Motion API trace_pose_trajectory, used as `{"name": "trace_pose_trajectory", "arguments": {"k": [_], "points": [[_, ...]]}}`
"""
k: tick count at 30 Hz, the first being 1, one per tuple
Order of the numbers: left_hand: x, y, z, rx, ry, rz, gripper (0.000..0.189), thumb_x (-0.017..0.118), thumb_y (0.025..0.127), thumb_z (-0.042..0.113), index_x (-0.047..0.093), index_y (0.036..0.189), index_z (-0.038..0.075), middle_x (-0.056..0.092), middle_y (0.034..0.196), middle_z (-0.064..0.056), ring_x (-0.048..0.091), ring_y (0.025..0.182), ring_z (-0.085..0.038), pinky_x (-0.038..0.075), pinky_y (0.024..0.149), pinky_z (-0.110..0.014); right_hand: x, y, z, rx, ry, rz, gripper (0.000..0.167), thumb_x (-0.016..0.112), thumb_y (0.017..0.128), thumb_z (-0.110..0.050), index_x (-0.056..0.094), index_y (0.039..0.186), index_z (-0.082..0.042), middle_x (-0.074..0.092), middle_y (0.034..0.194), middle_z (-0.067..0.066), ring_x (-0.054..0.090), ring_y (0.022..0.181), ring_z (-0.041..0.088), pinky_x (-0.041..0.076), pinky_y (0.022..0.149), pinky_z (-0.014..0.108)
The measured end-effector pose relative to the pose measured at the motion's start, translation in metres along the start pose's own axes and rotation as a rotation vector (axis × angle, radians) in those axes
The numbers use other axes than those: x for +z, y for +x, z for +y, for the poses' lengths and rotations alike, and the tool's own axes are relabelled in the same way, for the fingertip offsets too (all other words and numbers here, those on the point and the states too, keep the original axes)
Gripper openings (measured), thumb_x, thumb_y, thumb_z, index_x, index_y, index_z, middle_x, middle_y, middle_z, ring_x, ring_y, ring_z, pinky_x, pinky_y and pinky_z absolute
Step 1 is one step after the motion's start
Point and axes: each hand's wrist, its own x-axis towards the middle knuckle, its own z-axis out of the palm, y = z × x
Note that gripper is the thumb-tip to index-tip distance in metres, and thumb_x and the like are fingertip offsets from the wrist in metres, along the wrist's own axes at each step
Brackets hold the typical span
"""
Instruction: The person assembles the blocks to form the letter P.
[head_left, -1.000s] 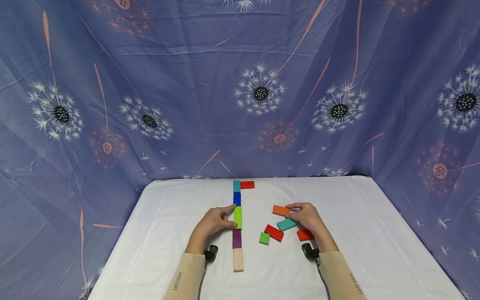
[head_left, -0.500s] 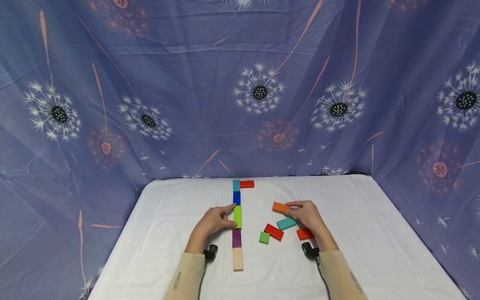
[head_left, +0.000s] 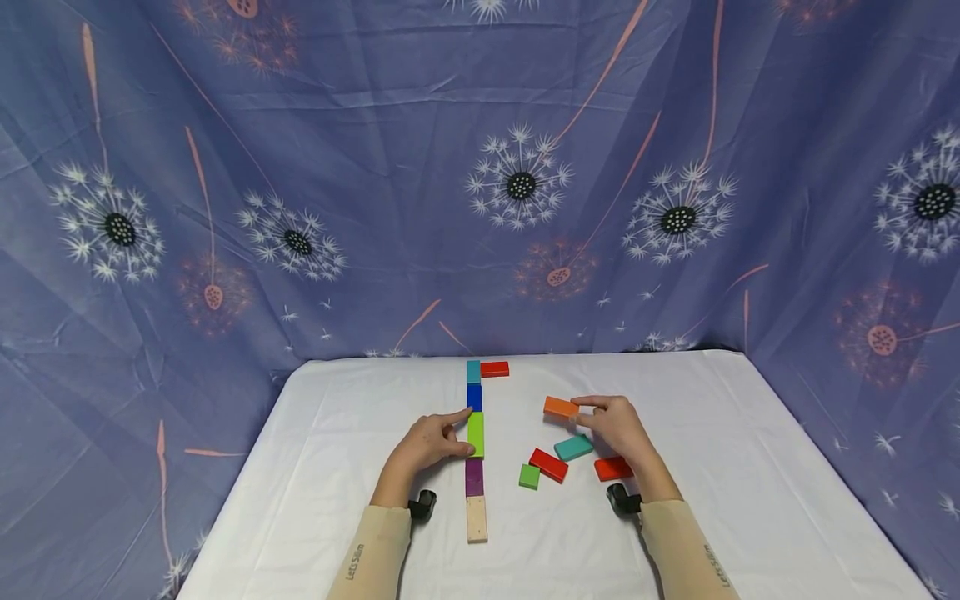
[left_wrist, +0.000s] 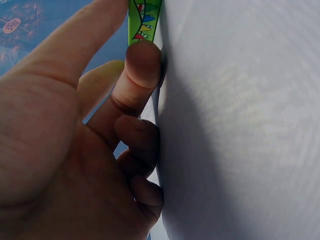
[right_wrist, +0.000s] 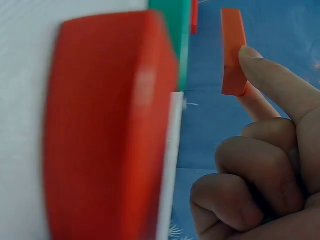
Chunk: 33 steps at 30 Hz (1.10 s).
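Orange block aloft in the right hand

We see the right hand pinching the orange block between thumb and forefinger, its other fingers curled in toward the palm; the right wrist view shows the block clear of the white tablecloth. Our two hands are well apart. Thumb and forefinger of the left hand touch the lime-green block, one near each end — whether they grip it or merely rest there, we cannot tell. In the left wrist view we make out coloured pennants printed on its face.

That lime-green block lies mid-row: beyond it come the dark blue block and the light blue block, and nearer us the purple block and the plain wooden block, all end to end. At the far end, the far red block juts rightward, touching the light blue one.

Loose on the right lie the teal block, the middle red block with the small green block just beside it, and the outer red block by the right wrist. Behind everything hangs a dandelion-print backdrop.
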Motion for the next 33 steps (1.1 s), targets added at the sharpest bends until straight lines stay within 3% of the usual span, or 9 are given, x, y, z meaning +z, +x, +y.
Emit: {"name": "trace_pose_trajectory", "arguments": {"k": [5,7,8,9,11,14,18,25,33], "points": [[-0.001,-0.001,0.001,-0.001,-0.007,0.004,0.079,0.091,0.083,0.032,0.059,0.154,0.023,0.057,0.069,0.004,0.046,0.063,-0.012,0.037,0.061,-0.027,-0.008,0.001,-0.014,-0.032,0.015,-0.011,0.038,0.080,0.094,-0.025,0.078,0.129,-0.013,0.030,0.061,-0.004,0.030,0.058,0.015,0.028,0.054,0.029],[-0.002,-0.002,0.002,0.008,-0.013,0.009,0.078,0.092,0.082,0.031,0.059,0.153,0.022,0.057,0.069,0.003,0.047,0.063,-0.012,0.037,0.061,-0.027,-0.011,0.003,-0.019,-0.051,0.007,-0.013,0.038,0.081,0.093,-0.027,0.078,0.129,-0.015,0.032,0.064,-0.002,0.031,0.061,0.017,0.030,0.055,0.032],[-0.002,-0.002,0.002,0.012,-0.013,0.010,0.078,0.091,0.083,0.031,0.059,0.153,0.021,0.057,0.069,0.003,0.047,0.063,-0.013,0.037,0.061,-0.027,-0.013,0.004,-0.021,-0.065,-0.003,-0.011,0.038,0.081,0.093,-0.028,0.079,0.129,-0.016,0.044,0.068,0.001,0.041,0.064,0.019,0.036,0.058,0.032],[-0.002,-0.003,0.002,0.017,-0.012,0.009,0.078,0.091,0.083,0.031,0.059,0.153,0.021,0.058,0.069,0.003,0.047,0.063,-0.013,0.037,0.061,-0.027,-0.014,0.006,-0.023,-0.078,-0.013,-0.013,0.038,0.082,0.093,-0.029,0.079,0.129,-0.016,0.057,0.077,0.006,0.052,0.072,0.023,0.044,0.064,0.034],[-0.003,-0.003,0.002,0.023,-0.008,0.007,0.078,0.091,0.083,0.031,0.059,0.153,0.020,0.058,0.069,0.003,0.047,0.063,-0.013,0.037,0.060,-0.028,-0.016,0.010,-0.025,-0.094,-0.015,-0.023,0.040,0.082,0.093,-0.031,0.078,0.130,-0.017,0.069,0.113,0.019,0.062,0.101,0.033,0.052,0.084,0.044],[-0.002,-0.003,0.001,0.024,0.004,0.003,0.078,0.091,0.083,0.032,0.059,0.154,0.021,0.058,0.069,0.003,0.047,0.063,-0.013,0.037,0.060,-0.027,-0.019,0.018,-0.027,-0.111,-0.013,-0.047,0.041,0.082,0.094,-0.034,0.077,0.132,-0.019,0.049,0.161,0.022,0.048,0.147,0.044,0.045,0.113,0.060],[0.000,-0.004,0.000,0.022,0.012,0.000,0.078,0.091,0.083,0.032,0.059,0.154,0.023,0.059,0.069,0.004,0.047,0.063,-0.013,0.037,0.060,-0.027,-0.022,0.028,-0.032,-0.120,-0.004,-0.077,0.043,0.080,0.095,-0.036,0.076,0.135,-0.021,0.047,0.164,0.020,0.040,0.152,0.048,0.038,0.118,0.067],[-0.001,-0.006,0.000,0.022,0.011,-0.001,0.078,0.091,0.083,0.032,0.059,0.154,0.022,0.058,0.069,0.004,0.047,0.063,-0.013,0.037,0.059,-0.027,-0.017,0.047,-0.041,-0.094,0.020,-0.098,0.043,0.081,0.094,-0.034,0.075,0.135,-0.021,0.047,0.163,0.020,0.048,0.139,0.046,0.044,0.109,0.060],[-0.002,-0.004,0.001,0.001,0.016,-0.002,0.077,0.091,0.084,0.033,0.059,0.153,0.024,0.056,0.069,0.004,0.046,0.062,-0.012,0.036,0.058,-0.026,-0.009,0.069,-0.039,-0.094,0.046,-0.133,0.046,0.081,0.095,-0.033,0.073,0.138,-0.019,0.043,0.166,0.019,0.038,0.153,0.044,0.039,0.118,0.062]]}}
